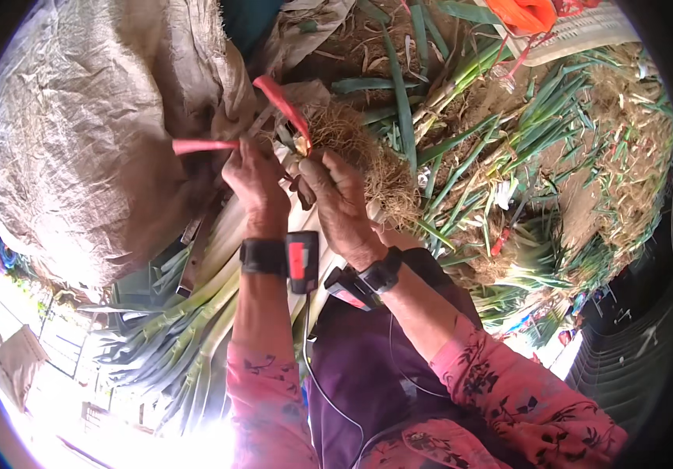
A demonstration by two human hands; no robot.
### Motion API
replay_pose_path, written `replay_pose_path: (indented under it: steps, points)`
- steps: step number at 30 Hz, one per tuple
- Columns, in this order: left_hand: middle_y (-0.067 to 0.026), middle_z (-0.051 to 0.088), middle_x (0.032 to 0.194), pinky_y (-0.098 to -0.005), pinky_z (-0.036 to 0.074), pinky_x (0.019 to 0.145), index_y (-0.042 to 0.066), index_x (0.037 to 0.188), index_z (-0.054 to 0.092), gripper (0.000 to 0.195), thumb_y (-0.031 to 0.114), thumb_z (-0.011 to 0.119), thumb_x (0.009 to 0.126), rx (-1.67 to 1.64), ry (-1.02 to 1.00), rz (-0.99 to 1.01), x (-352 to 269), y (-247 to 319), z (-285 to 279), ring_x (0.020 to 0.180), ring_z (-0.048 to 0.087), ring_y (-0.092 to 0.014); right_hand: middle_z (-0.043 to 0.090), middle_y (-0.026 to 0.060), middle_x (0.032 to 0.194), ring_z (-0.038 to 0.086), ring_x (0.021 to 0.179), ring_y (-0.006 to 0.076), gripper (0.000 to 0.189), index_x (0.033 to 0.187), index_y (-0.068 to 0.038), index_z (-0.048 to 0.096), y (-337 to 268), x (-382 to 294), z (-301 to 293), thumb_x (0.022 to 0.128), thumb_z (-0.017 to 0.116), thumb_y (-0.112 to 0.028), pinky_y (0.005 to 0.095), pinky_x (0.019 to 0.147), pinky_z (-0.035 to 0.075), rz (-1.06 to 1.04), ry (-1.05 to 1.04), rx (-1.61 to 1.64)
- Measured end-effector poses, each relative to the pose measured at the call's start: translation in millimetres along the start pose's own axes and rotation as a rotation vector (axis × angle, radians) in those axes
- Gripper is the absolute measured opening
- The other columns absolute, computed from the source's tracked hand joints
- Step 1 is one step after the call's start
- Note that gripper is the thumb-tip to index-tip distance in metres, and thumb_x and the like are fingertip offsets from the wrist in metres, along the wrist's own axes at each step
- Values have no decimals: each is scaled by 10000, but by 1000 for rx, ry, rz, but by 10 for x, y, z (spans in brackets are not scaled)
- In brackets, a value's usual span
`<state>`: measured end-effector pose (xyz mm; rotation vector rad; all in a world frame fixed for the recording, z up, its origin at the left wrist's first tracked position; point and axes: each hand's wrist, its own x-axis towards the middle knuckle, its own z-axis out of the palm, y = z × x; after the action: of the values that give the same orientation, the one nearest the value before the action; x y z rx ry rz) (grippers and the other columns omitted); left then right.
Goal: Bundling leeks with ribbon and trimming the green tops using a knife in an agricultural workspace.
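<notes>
A bundle of long leeks or large green onions (213, 293) lies across in front of me, its leaves fanning to the lower left and its brown roots (389, 182) bunched to the right of centre. Over the pale stalks, my left hand (257, 179) pinches a strip of red tape (204, 146), one end sticking out to the left. Close beside it, my right hand (339, 202) has its thumb and fingers closed at the base of another red length (284, 108), which sticks up and to the left. Brown, dry bits hang between the hands.
A large woven sack (78, 140) bulges at the left. Loose green onions (553, 123), cut leaves and root scraps cover the ground at the right. A pale plastic crate (588, 38) holding an orange bag (524, 14) stands at the upper right.
</notes>
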<state>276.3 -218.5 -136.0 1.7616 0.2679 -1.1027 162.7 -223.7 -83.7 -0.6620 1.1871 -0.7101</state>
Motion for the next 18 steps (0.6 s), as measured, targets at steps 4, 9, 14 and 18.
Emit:
replay_pose_path:
  steps: [4, 9, 14, 18]
  points:
    - [-24, 581, 732, -313, 455, 573, 80, 809, 561, 257, 275, 516, 971, 63, -54, 146, 317, -238, -86, 612, 533, -155, 524, -21, 777, 440, 707, 48, 120, 1054, -6, 629, -139, -116, 63, 1022, 552, -93, 227, 633, 392, 15, -50, -7]
    - [-12, 574, 716, -291, 419, 539, 2, 800, 599, 177, 93, 586, 952, -146, -80, 83, 389, -343, -143, 602, 519, -112, 544, -25, 824, 433, 742, 64, 108, 1044, -15, 628, -202, -180, 45, 1025, 554, -91, 229, 671, 396, -3, -36, -26]
    - [2, 549, 726, -291, 434, 538, 30, 894, 589, 58, 73, 621, 917, -205, -68, 42, 319, -275, -39, 600, 518, -122, 560, 11, 834, 484, 785, 96, 126, 1088, -13, 615, -223, -244, -75, 1031, 544, -99, 272, 724, 436, 78, -74, -36]
    - [19, 517, 705, -303, 441, 542, 62, 983, 585, 75, 104, 620, 931, 225, -181, 267, 490, -212, -79, 582, 497, -133, 565, 43, 819, 490, 773, 113, 142, 1126, -22, 606, -340, -281, -65, 1031, 541, -105, 287, 738, 444, 72, -96, -127]
